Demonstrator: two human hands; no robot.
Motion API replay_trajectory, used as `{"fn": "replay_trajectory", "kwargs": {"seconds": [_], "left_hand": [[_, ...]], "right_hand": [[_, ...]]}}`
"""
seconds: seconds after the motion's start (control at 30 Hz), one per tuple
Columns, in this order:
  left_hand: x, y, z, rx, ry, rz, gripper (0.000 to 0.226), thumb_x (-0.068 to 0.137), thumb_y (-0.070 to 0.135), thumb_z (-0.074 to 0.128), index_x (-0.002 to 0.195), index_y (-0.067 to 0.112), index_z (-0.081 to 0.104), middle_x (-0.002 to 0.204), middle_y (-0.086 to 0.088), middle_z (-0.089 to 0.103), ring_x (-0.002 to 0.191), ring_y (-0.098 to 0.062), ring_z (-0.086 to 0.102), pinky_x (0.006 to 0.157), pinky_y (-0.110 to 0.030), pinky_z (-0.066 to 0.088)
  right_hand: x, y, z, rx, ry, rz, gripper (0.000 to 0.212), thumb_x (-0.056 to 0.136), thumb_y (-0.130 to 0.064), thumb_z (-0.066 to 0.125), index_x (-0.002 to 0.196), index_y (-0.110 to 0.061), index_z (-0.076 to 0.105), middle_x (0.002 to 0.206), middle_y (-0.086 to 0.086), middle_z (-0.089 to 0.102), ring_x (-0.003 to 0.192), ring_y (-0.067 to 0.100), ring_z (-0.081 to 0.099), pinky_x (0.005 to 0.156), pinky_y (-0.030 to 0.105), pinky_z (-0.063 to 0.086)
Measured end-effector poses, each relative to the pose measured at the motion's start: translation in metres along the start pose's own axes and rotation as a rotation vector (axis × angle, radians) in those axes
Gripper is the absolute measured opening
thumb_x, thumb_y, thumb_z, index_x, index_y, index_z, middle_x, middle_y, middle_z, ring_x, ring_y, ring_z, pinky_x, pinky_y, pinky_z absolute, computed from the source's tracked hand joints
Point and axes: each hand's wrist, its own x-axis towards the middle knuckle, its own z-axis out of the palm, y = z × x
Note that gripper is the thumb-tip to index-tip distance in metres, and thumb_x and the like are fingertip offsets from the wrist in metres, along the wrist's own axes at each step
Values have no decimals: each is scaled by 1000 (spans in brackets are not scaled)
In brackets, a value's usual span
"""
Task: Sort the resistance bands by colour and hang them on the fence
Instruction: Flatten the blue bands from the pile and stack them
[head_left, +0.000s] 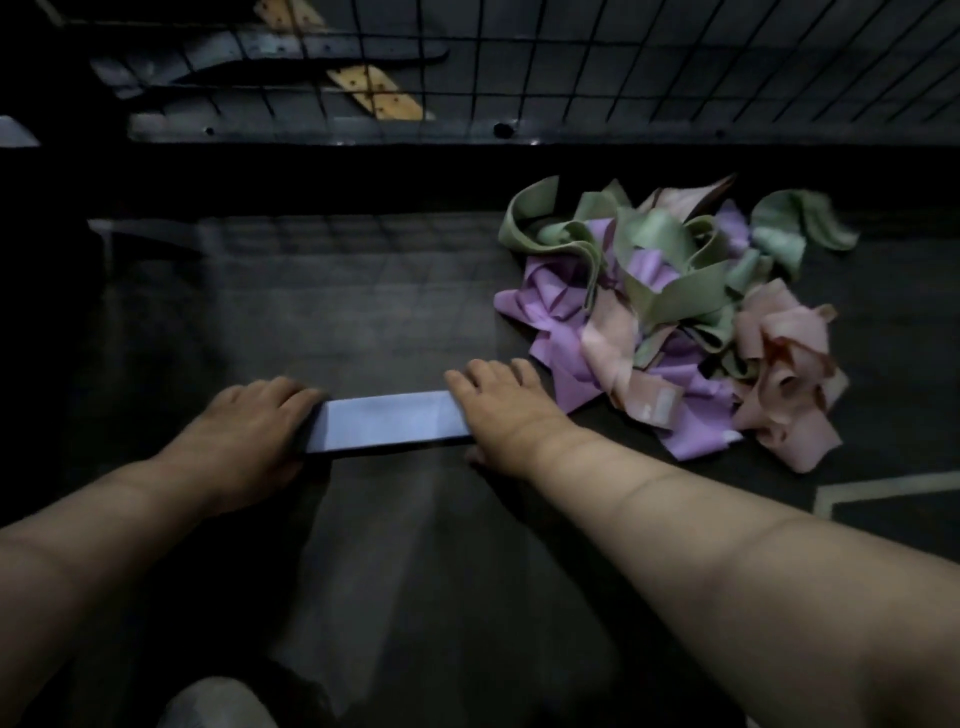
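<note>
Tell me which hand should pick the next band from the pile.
Right. The right hand sits beside the pile, on the end of the blue band nearest it; the left hand is on the far end.

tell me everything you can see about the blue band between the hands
The blue band is a pale blue flat strip, smooth and rubbery looking, with a dark line along its lower edge. It is pulled out straight, nearly level across the picture, low over the dark floor; whether it rests on it I cannot tell. The left hand grips its left end. The right hand lies over its right end, its grip hidden. The band lies left of the pile of bands, apart from it.
</note>
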Motion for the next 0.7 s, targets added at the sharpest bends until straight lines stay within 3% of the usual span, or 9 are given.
{"fn": "replay_trajectory", "kwargs": {"seconds": [0.03,0.1,0.2,0.27,0.33,0.47,0.53,0.63,0.7], "left_hand": [[-1,3,-1,8,15,-5,86,58,60,68,131,15,56,118,-10,58,103,-34,61,88,-46,49],[4,15,-13,28,81,-21,90,63,69,50,132,12,56,125,-15,58,110,-36,59,93,-50,44],[32,52,-54,7,100,-20,78,74,56,51,136,10,56,134,-19,55,121,-38,55,102,-53,37],[55,80,-86,32,88,21,68,85,47,56,145,17,46,145,-12,46,131,-34,46,109,-48,28],[80,107,-113,106,49,91,63,93,47,51,149,25,35,150,-5,38,136,-26,39,112,-42,22],[124,167,-148,147,-46,217,61,92,48,50,146,27,30,144,-5,39,130,-27,46,107,-42,32],[143,199,-151,0,-138,213,77,88,49,60,151,28,21,148,-8,33,131,-32,45,107,-42,37],[165,235,-138,-199,-179,180,119,75,54,76,156,29,-7,156,-13,14,139,-37,34,111,-42,36],[174,252,-123,-299,-166,161,140,64,55,84,152,34,-23,157,-20,1,146,-39,16,116,-46,29]], "right_hand": [[-8,6,-5,-20,-27,-11,84,88,-41,65,154,-18,17,157,16,16,145,33,17,117,51,14],[-30,30,-18,-72,-64,-72,77,93,-44,58,154,-19,18,161,19,5,149,35,8,118,52,11],[-72,88,-39,-158,-189,-135,62,97,-39,51,151,-19,25,160,19,6,147,35,14,116,51,19],[-94,129,-47,-119,-284,-15,70,94,-43,57,151,-22,23,160,18,4,147,36,15,116,51,24],[-99,164,-54,-28,-228,178,77,89,-46,62,151,-31,20,160,20,-5,148,38,7,116,56,23],[-69,200,-56,320,-60,523,120,68,-58,80,153,-45,-4,154,19,-37,148,45,-8,116,62,19],[-57,204,-39,445,-43,598,125,69,-52,82,153,-40,-10,156,21,-30,148,46,6,118,54,19],[-54,199,-7,480,87,519,76,87,-26,66,147,-33,19,150,18,16,132,44,38,110,50,34],[-71,197,3,540,215,435,45,97,-26,53,139,-31,36,132,11,35,119,34,48,100,41,41]]}}
